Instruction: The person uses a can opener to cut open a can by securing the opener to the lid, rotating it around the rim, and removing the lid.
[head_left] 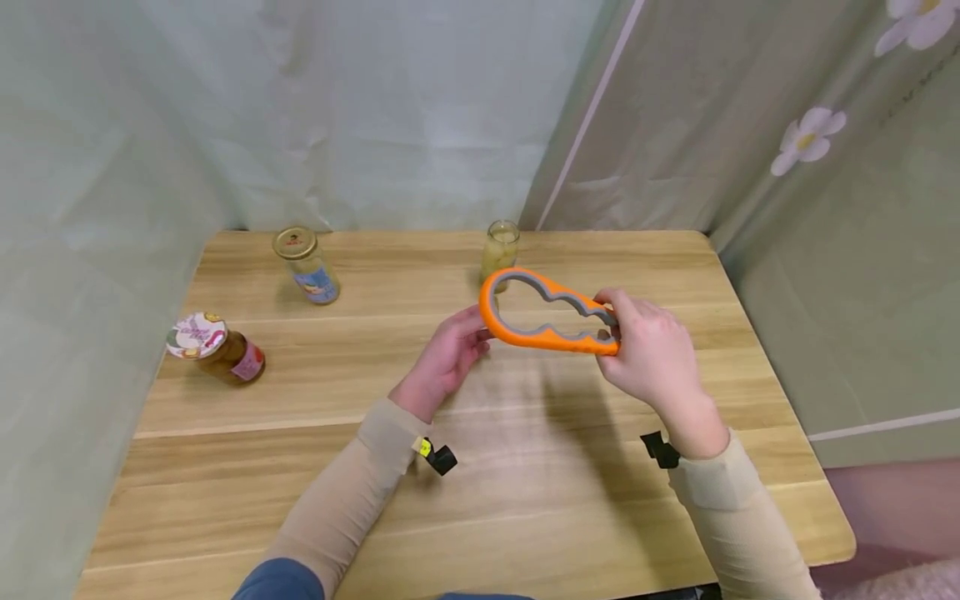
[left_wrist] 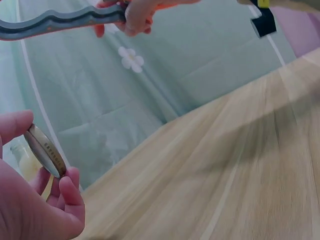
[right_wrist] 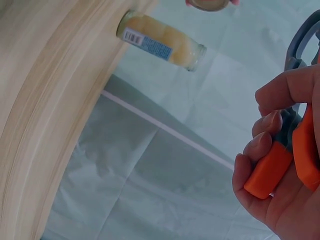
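Observation:
My right hand (head_left: 654, 354) grips the handle end of an orange and grey jar opener (head_left: 551, 339), held above the table. In the right wrist view its fingers curl round the orange handles (right_wrist: 270, 170). My left hand (head_left: 448, 354) pinches a round metal jar lid (left_wrist: 46, 151) by its edge, seen in the left wrist view; the opener's loop mostly hides it in the head view. Behind the opener stands a lidless glass jar (head_left: 501, 250) with pale chunks of food inside. The right wrist view shows that jar's blue label (right_wrist: 150, 45).
At the back left stands a jar with a gold lid (head_left: 306, 265) and a blue label. Nearer, at the left edge, is a jar with a patterned white lid (head_left: 217, 348). The wooden table (head_left: 525, 500) meets a hanging curtain (head_left: 420, 117) at the back.

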